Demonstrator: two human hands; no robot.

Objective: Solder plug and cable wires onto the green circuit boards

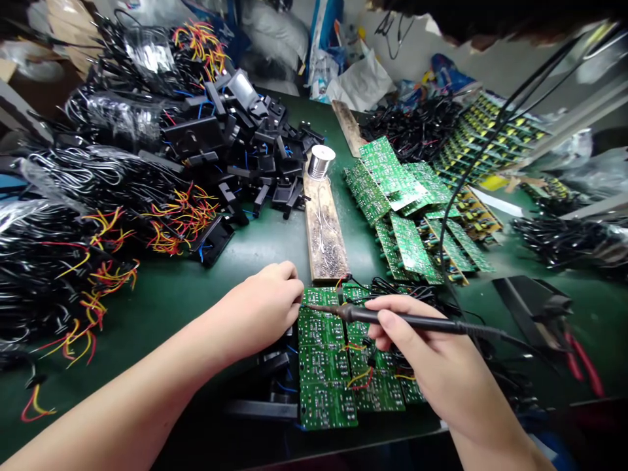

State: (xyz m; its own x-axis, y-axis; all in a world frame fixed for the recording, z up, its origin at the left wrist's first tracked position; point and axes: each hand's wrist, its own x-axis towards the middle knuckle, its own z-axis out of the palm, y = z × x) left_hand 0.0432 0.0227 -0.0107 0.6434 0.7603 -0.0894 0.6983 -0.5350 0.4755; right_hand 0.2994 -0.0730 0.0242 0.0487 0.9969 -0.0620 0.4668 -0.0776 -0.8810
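My right hand [417,340] grips a soldering iron [383,316] like a pen. Its tip points left and lies over the top left part of a green circuit board panel [328,386]. Beside that tip, my left hand [275,301] is closed at the board's upper left edge; what its fingers pinch is hidden from me. A second circuit board panel [380,391] adjoins on the right, with red and yellow wire ends on it. Beyond the boards lies a wooden strip [316,216] with solder wire on it, and a solder spool [322,162] stands at its far end.
Black adapter housings [265,163] are heaped at the back left, near bundles of black cables [112,176] with red and yellow ends. Stacked green boards [412,242] stand to the right. Red-handled pliers [583,363] lie by a black case [530,307]. The iron's cord trails right.
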